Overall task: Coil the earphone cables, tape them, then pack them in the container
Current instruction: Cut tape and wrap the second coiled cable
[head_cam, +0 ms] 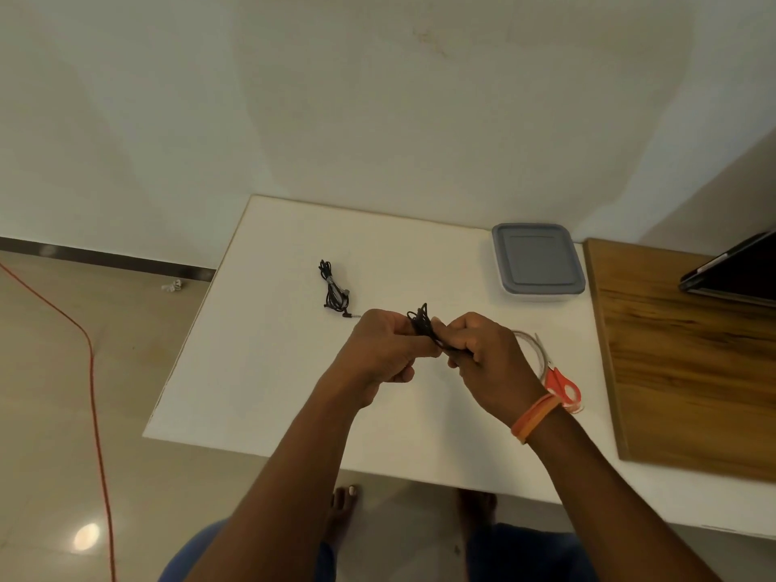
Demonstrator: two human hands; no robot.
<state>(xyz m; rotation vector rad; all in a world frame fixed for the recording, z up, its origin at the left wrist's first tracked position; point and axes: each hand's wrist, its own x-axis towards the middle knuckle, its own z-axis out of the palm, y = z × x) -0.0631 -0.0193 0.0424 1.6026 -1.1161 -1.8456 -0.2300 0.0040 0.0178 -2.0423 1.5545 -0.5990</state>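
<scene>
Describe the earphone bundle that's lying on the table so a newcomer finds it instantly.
Start at the white table and look to its far left part, away from the grey-lidded container. The coiled earphone bundle lies there alone, black with a pale band around its middle; the other bundle is held in both hands.

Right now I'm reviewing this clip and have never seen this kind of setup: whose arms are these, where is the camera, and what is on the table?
There is no machine: a person wears one camera on the head, looking down at their own arms. The left hand and right hand both grip a black earphone cable bundle above the white table. On the table lie a second coiled cable, a closed container with a grey lid, a tape roll and orange-handled scissors. A wooden board sits to the right.
</scene>
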